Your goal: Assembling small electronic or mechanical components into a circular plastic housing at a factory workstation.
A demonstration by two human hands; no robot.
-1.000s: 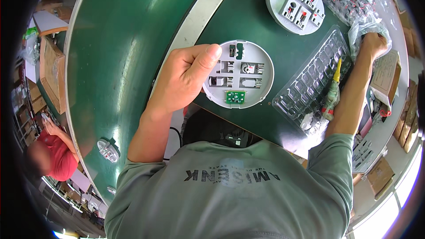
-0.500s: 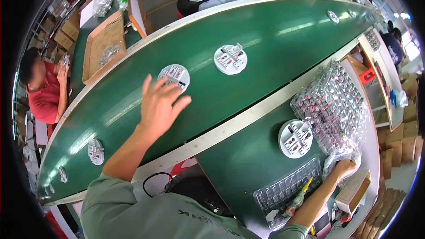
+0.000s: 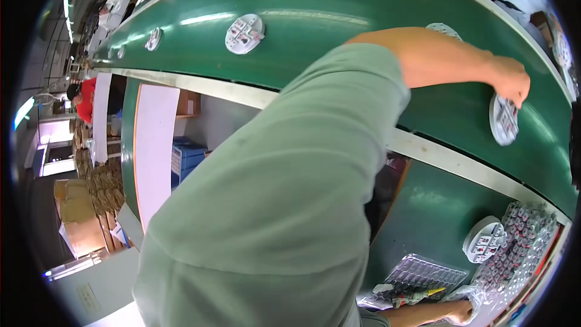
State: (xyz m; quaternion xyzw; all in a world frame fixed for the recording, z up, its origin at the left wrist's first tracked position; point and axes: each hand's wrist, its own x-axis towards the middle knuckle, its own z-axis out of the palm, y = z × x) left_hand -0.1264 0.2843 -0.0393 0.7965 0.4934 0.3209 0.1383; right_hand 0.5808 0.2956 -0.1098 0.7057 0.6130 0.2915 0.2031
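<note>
My left arm stretches across the green conveyor belt. My left hand, fingers closed, grips the upper edge of a round white assembly with small light, red and dark parts on it. Behind my forearm another round white assembly is partly hidden. At the bottom right, my right hand is closed on crumpled clear plastic, by the end of a packed tray of small wired parts. Beside that tray, on the green bench, sits another round white assembly, tilted in this view.
An empty clear blister tray lies on the bench with a yellow-tipped tube at its near edge. More round assemblies sit along the belt to the left. A pale rail separates belt and bench. Blue crates stand below.
The view has swung to the left. My left hand, spread above a round assembly before, has come down and closed on one. My right hand stays at the clear plastic.
</note>
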